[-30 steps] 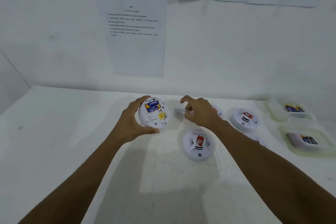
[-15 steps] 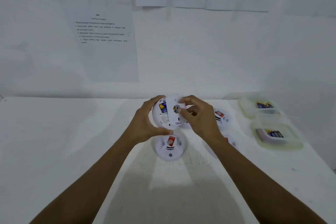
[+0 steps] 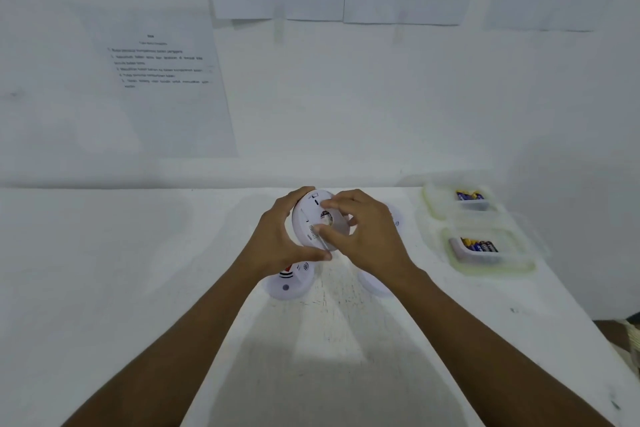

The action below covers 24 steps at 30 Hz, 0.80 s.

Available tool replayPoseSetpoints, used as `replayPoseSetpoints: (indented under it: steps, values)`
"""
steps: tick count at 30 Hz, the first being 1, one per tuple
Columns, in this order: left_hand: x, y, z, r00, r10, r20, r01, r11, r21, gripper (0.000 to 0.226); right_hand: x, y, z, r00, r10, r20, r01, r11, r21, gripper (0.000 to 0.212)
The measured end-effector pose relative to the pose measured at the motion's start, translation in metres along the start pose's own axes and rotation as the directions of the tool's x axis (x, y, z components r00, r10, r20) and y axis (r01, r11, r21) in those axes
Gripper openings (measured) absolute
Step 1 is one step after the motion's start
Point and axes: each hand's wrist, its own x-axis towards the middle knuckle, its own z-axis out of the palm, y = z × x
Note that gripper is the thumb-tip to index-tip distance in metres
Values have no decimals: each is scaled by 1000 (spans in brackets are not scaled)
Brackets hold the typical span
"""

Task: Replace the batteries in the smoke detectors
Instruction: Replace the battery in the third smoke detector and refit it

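I hold a round white smoke detector (image 3: 311, 218) above the table, its back turned to me and covered by a white back plate with a centre hole. My left hand (image 3: 277, 239) grips its left rim from behind. My right hand (image 3: 367, 236) pinches the plate, thumb on its face and fingers over its right edge. Below my left hand, another detector (image 3: 289, 282) with a red mark lies face up on the table. Two more detectors (image 3: 396, 218) (image 3: 372, 282) are mostly hidden behind my right hand and wrist.
Two clear plastic tubs hold batteries at the right: a far tub (image 3: 460, 201) and a nearer tub (image 3: 485, 250). The white table (image 3: 138, 270) meets a white wall carrying printed sheets (image 3: 162, 80). The table's right edge falls away by the tubs.
My right hand fetched the white back plate from the table and set it over the detector's back, hiding the battery. The view has shifted left to right, so the tubs sit closer.
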Motion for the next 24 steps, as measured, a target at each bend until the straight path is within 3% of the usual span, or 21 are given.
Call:
replayPoseSetpoints:
  steps: [7,12,18,24]
  values:
    - [-4,11,5,999,17,-29,-16,1000,25,90,-2,-7,-11,999,31,-11,-32,999,-26,45]
    - [-6,15,8,999,35,-18,-34,998,62,89,-4,-12,-9,978,195,-71,-191,980,61,39]
    - [-7,23,12,999,44,-4,-44,995,87,89,-6,-17,-10,946,322,-21,-314,933,175,37]
    - [2,29,11,993,118,-12,-116,989,95,89,-3,-24,-21,937,348,28,-343,900,271,57]
